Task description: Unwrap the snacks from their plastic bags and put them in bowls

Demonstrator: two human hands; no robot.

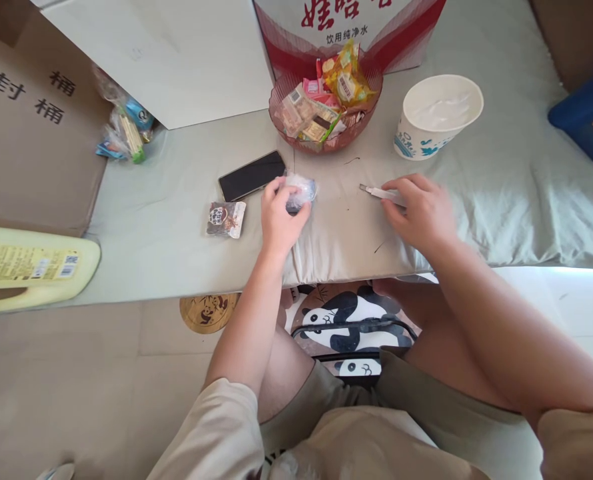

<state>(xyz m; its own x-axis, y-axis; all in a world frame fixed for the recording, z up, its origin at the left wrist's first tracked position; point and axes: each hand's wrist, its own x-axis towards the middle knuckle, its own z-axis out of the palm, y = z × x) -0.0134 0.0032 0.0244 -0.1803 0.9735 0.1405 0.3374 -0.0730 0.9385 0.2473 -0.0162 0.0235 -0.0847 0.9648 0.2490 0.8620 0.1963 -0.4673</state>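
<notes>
My left hand [282, 217] has its fingers round a small clear plastic-wrapped item [302, 189], bluish inside, resting on the cloth-covered surface [341, 233]. A white utility knife [379, 193] is held in my right hand [419, 207], its metal tip pointing left toward the wrapped item, with bare cloth between them. A black phone [251, 176] lies just beyond my left hand, and a small brown and white snack packet [225, 219] sits to the left of that hand.
Behind stand a pink glass bowl [321, 143] of snacks, a white paper tub [424, 137] and a red-white carton [401, 47]. Wrapped snacks [129, 133], a cardboard box [31, 153] and a yellow bottle [84, 267] are left; a blue container [584, 120] is right.
</notes>
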